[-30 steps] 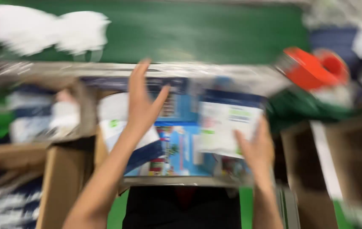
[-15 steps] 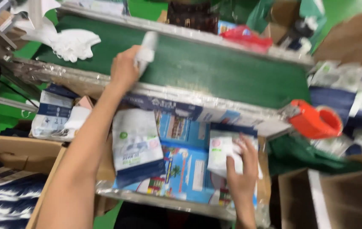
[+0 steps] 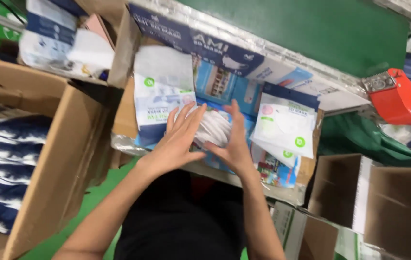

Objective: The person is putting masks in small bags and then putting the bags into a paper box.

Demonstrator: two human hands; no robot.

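A striped box (image 3: 3,159) is cut off at the left edge. The left hand (image 3: 179,139) and right hand (image 3: 232,142) are pressed flat, fingers spread, against a white mask (image 3: 212,127) held between them over the tray (image 3: 123,115). Much of the mask is hidden by the hands; its long axis cannot be told. Pouches (image 3: 162,89) (image 3: 287,127) lie either side. A red tape dispenser (image 3: 400,98) is blurred at right.

white mask stack (image 3: 212,127), red tape dispenser (image 3: 400,98)
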